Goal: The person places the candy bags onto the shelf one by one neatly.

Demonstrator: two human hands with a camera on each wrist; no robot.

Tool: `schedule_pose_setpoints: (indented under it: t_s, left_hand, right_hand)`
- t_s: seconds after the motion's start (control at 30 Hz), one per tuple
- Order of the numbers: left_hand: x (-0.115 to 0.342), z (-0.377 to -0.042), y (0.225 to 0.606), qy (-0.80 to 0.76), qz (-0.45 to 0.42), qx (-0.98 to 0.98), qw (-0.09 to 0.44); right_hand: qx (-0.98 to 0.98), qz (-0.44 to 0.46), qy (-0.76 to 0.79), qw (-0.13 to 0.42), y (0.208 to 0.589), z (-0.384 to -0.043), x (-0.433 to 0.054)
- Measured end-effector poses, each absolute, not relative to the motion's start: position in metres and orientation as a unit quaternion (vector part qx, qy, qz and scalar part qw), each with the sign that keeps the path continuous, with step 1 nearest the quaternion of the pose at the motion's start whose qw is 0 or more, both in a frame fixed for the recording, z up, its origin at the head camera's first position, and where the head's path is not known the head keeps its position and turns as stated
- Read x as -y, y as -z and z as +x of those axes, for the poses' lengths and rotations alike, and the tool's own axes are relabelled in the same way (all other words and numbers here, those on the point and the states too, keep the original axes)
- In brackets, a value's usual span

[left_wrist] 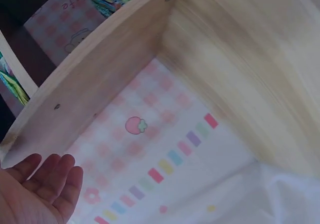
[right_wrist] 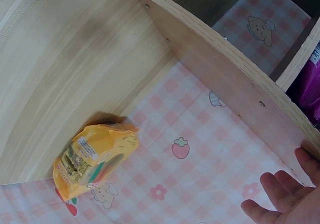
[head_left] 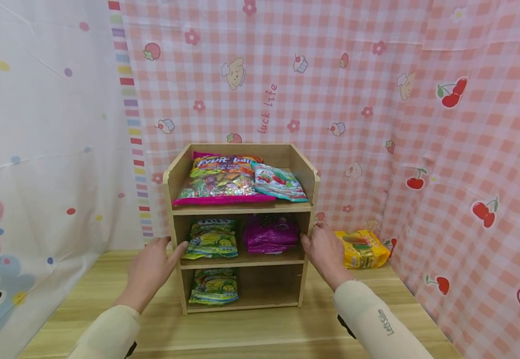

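A small wooden shelf (head_left: 241, 210) with three levels stands between the two hands. My left hand (head_left: 150, 267) is at its left side, thumb tip overlapping the front edge in the head view; the left wrist view shows the fingers loosely bent beside the side panel (left_wrist: 95, 68). On the other side, my right hand (head_left: 327, 252) has its thumb at the front edge and its remaining fingers spread along the outer side. A large fruit candy bag (head_left: 224, 177) and a smaller teal-edged bag (head_left: 280, 182) lie on top. The middle level has a green bag (head_left: 212, 239) and a purple bag (head_left: 271, 234).
Another green bag (head_left: 215, 286) sits at the left of the bottom level. A yellow bag (head_left: 364, 249) lies on the wooden table (head_left: 242, 334) right of the shelf, near the curtain. Checked pink cloth (head_left: 314, 89) hangs behind and right, white cloth (head_left: 40, 124) at left.
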State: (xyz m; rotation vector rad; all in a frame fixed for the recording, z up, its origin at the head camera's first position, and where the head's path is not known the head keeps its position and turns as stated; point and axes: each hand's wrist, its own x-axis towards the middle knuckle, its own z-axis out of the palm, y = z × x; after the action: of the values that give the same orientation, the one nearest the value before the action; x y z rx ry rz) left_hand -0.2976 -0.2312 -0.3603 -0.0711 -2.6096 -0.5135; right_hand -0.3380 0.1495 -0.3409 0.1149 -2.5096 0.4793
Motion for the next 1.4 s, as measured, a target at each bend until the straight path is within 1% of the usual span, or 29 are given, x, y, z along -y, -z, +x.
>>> schedule_pose_setpoints:
  t_s: [0.2, 0.33, 0.43, 0.53, 0.6, 0.7, 0.87, 0.97, 1.17, 1.4]
  left_hand:
    - [0.224, -0.303, 0.354, 0.170, -0.018, 0.949, 0.266]
    - [0.222, -0.303, 0.354, 0.162, -0.015, 0.949, 0.271]
    - [0.222, -0.304, 0.356, 0.163, -0.014, 0.948, 0.274]
    - [0.223, -0.304, 0.358, 0.167, -0.018, 0.945, 0.281]
    - [0.223, -0.304, 0.358, 0.167, -0.022, 0.942, 0.289]
    - [0.222, -0.304, 0.359, 0.165, -0.029, 0.939, 0.300]
    - [0.222, -0.305, 0.362, 0.163, -0.038, 0.931, 0.323]
    - [0.223, -0.306, 0.362, 0.163, -0.039, 0.931, 0.323]
    - [0.224, -0.306, 0.362, 0.166, -0.035, 0.934, 0.314]
    - [0.223, -0.306, 0.362, 0.164, -0.037, 0.935, 0.313]
  right_hand:
    - [0.938, 0.049, -0.177, 0.294, 0.341, -0.339, -0.149]
    - [0.937, 0.072, -0.178, 0.292, 0.343, -0.341, -0.155]
    - [0.938, 0.104, -0.172, 0.284, 0.351, -0.342, -0.167]
    - [0.936, 0.128, -0.167, 0.283, 0.368, -0.343, -0.186]
    - [0.937, 0.124, -0.162, 0.285, 0.381, -0.345, -0.203]
    - [0.945, 0.105, -0.155, 0.270, 0.400, -0.349, -0.231]
    - [0.970, 0.060, -0.114, 0.205, 0.423, -0.354, -0.272]
    - [0.979, 0.043, -0.084, 0.179, 0.433, -0.359, -0.287]
    - [0.981, 0.031, -0.069, 0.177, 0.445, -0.376, -0.295]
    - [0.983, 0.039, -0.029, 0.178, 0.452, -0.395, -0.286]
